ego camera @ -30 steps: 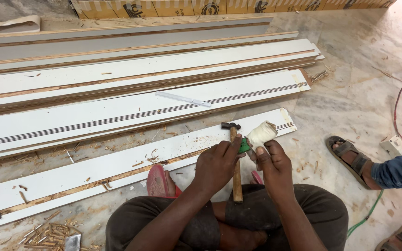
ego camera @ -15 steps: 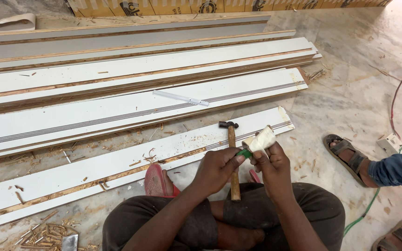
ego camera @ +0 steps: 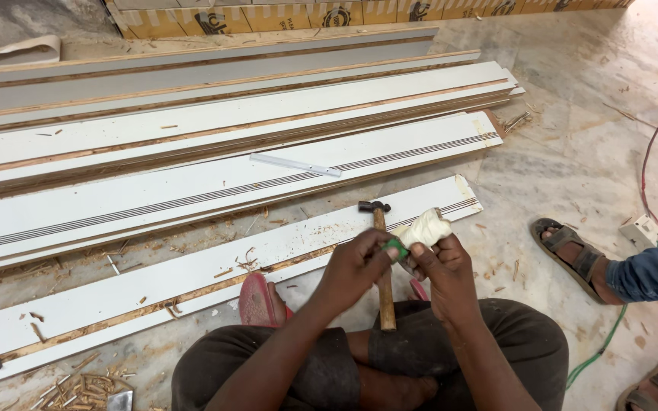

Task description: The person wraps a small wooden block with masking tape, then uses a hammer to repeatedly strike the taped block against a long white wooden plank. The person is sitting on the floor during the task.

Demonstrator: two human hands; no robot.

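My right hand (ego camera: 442,268) grips a small white squeeze bottle (ego camera: 423,226), tilted with its bottom pointing away from me. The fingertips of my left hand (ego camera: 353,266) pinch its green cap (ego camera: 396,249). Beneath both hands a hammer (ego camera: 381,259) with a wooden handle lies between my legs, its dark head resting on the nearest long white board (ego camera: 192,285). That board lies on the floor just in front of my knees, with a raw wood edge along it.
Several more long white boards (ego camera: 192,190) lie stacked beyond, one bearing a thin white strip (ego camera: 295,164). Wood chips and small dowels (ego camera: 78,384) litter the floor. Another person's sandalled foot (ego camera: 573,251) and blue trouser leg are at right, near a green cable (ego camera: 595,358).
My hands and the bottle have dropped slightly toward my lap; the left fingers stay on the green cap. The hammer has not moved.
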